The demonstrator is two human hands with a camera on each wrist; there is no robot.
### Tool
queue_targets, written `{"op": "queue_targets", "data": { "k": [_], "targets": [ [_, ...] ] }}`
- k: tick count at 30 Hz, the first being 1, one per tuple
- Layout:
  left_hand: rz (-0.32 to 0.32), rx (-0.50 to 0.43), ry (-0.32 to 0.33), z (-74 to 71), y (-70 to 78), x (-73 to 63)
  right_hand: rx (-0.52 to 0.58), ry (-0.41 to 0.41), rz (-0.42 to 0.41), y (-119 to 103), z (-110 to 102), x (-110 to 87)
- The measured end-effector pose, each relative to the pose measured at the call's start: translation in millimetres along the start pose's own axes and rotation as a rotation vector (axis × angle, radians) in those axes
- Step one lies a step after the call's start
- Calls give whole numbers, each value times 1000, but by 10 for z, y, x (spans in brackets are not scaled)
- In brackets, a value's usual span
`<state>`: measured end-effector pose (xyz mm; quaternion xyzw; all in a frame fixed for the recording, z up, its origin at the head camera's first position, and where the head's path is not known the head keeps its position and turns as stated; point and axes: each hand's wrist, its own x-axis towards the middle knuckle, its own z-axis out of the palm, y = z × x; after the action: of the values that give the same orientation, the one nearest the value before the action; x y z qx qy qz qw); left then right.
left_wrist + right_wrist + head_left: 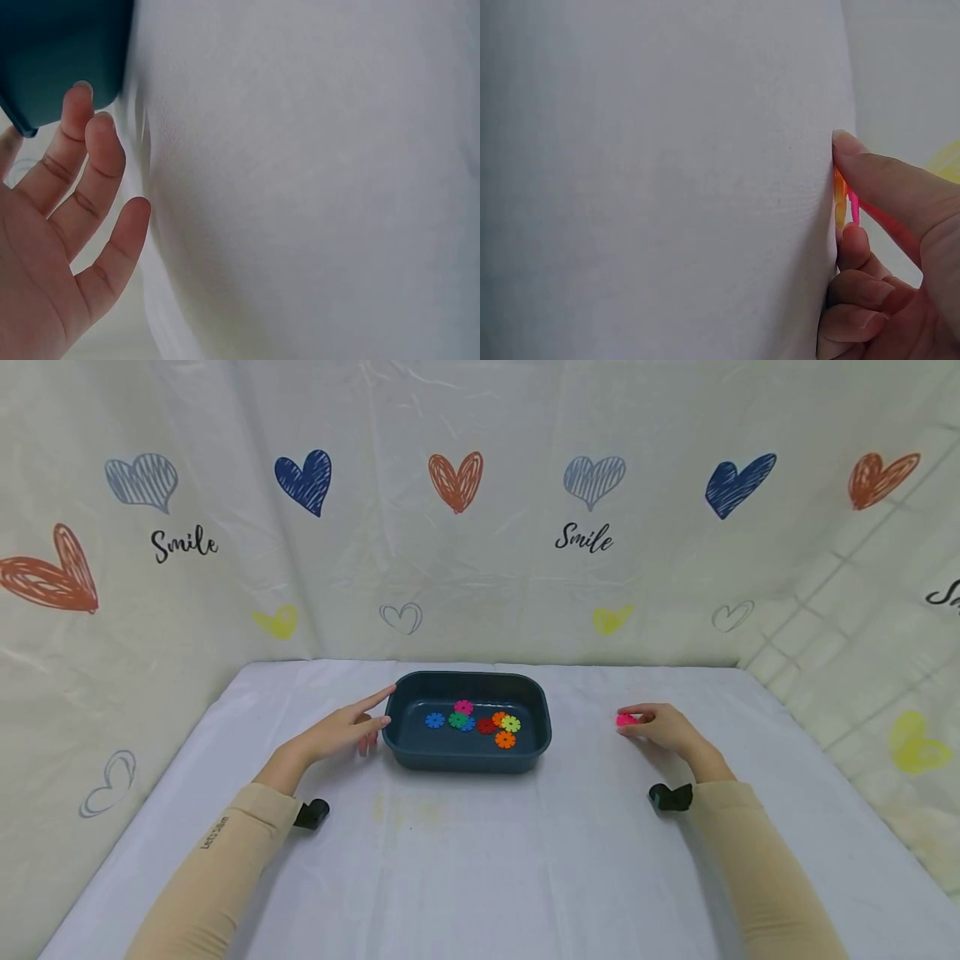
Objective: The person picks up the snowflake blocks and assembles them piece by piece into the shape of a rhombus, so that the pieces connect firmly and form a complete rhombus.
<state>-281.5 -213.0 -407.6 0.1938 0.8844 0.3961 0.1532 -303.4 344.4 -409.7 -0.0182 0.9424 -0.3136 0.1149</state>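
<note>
I see R hand (669,729) pinching pink disc (625,720), ctr-right of frame; tub (465,762) lies left, long axis L–R, nearer L hand (336,732), fingers apart.

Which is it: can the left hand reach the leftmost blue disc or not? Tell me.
Likely yes: the basin is open-topped, the left hand is at its left end, and nothing covers the blue notched disc.

Left arm in beige fabric sleeve (217,868): reaches forward, slants inward | bare left hand (335,732): index finger extends, others gently bend | right arm in beige fabric sleeve (757,868): slants inward | bare right hand (663,728): pinches, lower fingers (855,324) curl
</note>
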Motion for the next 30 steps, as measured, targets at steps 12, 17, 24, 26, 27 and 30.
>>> {"op": "queue_targets", "data": {
  "k": [12, 17, 24, 26, 27, 30],
  "targets": [
    [18, -9, -4, -3, 10, -9, 7, 1, -27, -11, 0, -35],
    [18, -9, -11, 3, 8, -8, 40, 14, -32, 22, -30, -111],
    [3, -14, -1, 2, 7, -4, 81, 11, -52, 52, -54, -212],
    [7, -16, -5, 0, 7, -2, 98, 20, -67, 34, -56, -248],
    [5, -18, -4, 1, 4, 0, 102, 27, -77, 21, -56, -267],
    [7, -15, -2, -1, 0, -4, 124, 54, -119, -36, -53, -313]
  ]
}}
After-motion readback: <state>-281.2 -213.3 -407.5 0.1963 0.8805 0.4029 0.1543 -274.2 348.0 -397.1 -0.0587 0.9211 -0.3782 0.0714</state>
